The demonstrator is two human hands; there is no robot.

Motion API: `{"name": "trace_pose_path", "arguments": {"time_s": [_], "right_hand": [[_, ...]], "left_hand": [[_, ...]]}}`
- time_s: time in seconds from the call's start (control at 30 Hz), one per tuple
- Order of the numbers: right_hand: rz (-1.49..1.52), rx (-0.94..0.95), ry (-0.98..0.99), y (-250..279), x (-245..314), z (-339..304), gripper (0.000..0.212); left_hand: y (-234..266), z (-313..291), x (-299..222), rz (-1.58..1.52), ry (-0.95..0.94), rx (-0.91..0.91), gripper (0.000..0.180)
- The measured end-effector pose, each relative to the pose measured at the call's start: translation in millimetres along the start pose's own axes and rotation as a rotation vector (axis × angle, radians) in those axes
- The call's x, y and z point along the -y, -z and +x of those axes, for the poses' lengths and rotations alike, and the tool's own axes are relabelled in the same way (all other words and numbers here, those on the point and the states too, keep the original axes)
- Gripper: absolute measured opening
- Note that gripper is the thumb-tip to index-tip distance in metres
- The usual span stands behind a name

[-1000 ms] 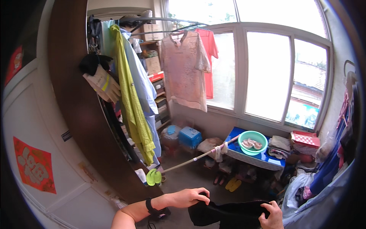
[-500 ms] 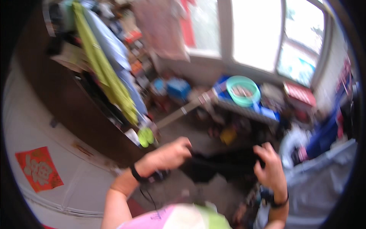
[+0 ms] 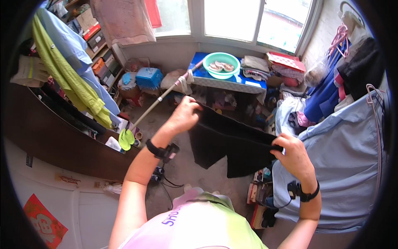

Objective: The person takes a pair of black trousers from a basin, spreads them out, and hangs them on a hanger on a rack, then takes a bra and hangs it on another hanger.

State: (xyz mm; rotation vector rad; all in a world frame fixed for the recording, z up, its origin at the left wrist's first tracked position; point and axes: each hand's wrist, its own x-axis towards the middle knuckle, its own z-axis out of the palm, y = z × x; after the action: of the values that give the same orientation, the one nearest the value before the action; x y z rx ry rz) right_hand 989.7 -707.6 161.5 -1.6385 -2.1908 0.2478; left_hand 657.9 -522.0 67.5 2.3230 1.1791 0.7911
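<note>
A pair of black shorts hangs stretched between my two hands, with the waist edge on top and two legs hanging below. My left hand pinches the waist edge at its left end. At the other end, lower and nearer to me, my right hand grips the same edge between thumb and fingers. Dark bands with small devices and cables circle both my wrists. The shorts are held in the air above the floor, and the far side of the cloth is hidden.
Beneath the window, a green basin stands on a blue-topped table. A pole slants from there to the lime-green slippers at left. Light blue cloth hangs at right. Yellow-green and blue garments hang along the left.
The view has swung to the right and sharpened. My hands have drawn the black shorts wider and lifted them, and the two legs now hang apart.
</note>
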Motion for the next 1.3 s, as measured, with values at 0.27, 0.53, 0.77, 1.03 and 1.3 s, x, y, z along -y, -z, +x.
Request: {"name": "trace_pose_path", "arguments": {"time_s": [0.27,0.53,0.77,1.03,1.3], "right_hand": [[-0.056,-0.130,-0.018,-21,27,-27,0.025],[0.101,0.105,-0.296,-5,28,-109,0.025],[-0.188,-0.763,-0.468,129,31,-189,0.014],[-0.819,-1.591,-0.613,220,-7,-316,0.013],[-0.732,-1.335,-0.729,216,-14,-320,0.016]], "left_hand": [[8,0,11,0.002,-0.128,-0.007,0.037],[10,5,-88,-0.261,-0.390,0.068,0.032],[5,-3,-135,-0.287,-0.521,0.233,0.034],[-11,-9,-122,-0.201,-0.445,0.300,0.034],[-18,-10,-120,-0.187,-0.407,0.280,0.032]]}}
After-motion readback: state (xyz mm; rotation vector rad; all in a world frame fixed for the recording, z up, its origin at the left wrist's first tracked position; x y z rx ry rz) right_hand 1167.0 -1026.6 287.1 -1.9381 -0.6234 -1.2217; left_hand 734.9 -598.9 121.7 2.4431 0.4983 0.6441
